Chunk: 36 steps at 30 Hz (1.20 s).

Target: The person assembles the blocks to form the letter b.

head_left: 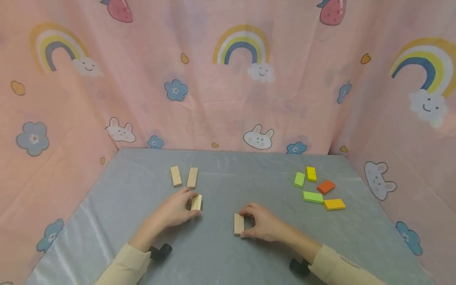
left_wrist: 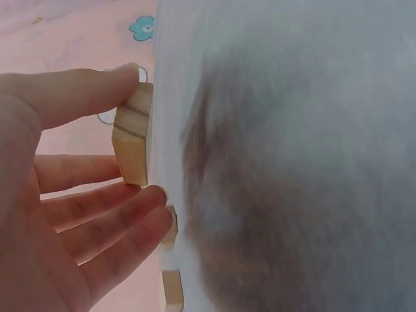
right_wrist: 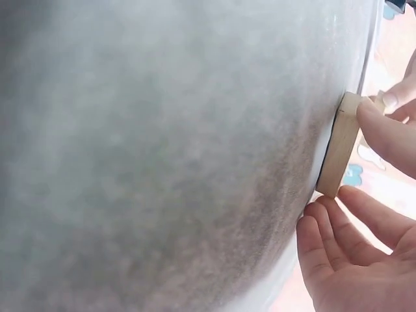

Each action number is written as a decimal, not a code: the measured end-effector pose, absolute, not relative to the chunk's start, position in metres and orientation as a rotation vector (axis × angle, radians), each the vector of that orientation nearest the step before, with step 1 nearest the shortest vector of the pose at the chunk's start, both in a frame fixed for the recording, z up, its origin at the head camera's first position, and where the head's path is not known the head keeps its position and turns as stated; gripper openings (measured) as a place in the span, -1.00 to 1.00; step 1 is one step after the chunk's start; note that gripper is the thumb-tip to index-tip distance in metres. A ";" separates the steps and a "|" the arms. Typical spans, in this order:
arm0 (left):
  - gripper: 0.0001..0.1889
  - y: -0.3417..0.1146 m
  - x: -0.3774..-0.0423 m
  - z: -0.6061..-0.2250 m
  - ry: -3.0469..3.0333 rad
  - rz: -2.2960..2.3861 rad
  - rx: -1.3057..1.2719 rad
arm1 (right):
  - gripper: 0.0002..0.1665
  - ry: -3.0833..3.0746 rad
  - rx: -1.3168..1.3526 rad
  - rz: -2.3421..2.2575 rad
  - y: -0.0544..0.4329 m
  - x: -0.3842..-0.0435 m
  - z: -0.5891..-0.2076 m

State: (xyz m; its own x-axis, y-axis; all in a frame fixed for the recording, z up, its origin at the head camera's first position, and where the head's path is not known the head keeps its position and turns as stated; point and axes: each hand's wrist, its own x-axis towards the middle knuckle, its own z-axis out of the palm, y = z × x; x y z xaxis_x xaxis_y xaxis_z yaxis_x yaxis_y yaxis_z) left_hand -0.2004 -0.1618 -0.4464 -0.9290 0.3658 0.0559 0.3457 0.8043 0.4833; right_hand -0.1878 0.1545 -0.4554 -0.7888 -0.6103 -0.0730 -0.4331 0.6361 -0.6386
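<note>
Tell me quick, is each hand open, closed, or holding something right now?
Left hand: holding a plain wooden block between thumb and fingers.
Right hand: holding a second wooden block, also between thumb and fingers.

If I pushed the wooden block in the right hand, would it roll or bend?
Probably no rolling: the wooden block has flat sides and straight edges. It's likely stiff, since it shows no bend in the right hand. It may be light too, being small beside that hand.
</note>
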 end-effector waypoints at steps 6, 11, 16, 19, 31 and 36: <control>-0.41 -0.152 -0.205 -0.445 2.948 0.858 0.591 | -0.36 2.617 -0.849 -0.878 0.157 -0.186 -0.455; -0.43 -0.143 -0.208 -0.445 2.969 0.897 0.651 | -0.39 2.634 -0.856 -0.865 0.157 -0.182 -0.453; -0.44 -0.133 -0.210 -0.446 2.946 0.917 0.707 | -0.43 2.649 -0.836 -0.831 0.152 -0.179 -0.451; -0.44 -0.128 -0.210 -0.448 2.913 0.953 0.724 | -0.45 2.661 -0.818 -0.808 0.150 -0.177 -0.452; -0.42 -0.102 -0.220 -0.450 2.827 1.028 0.654 | -0.52 2.668 -0.806 -0.819 0.148 -0.174 -0.454; -0.42 -0.090 -0.225 -0.450 2.784 1.060 0.670 | -0.54 2.681 -0.801 -0.833 0.147 -0.173 -0.455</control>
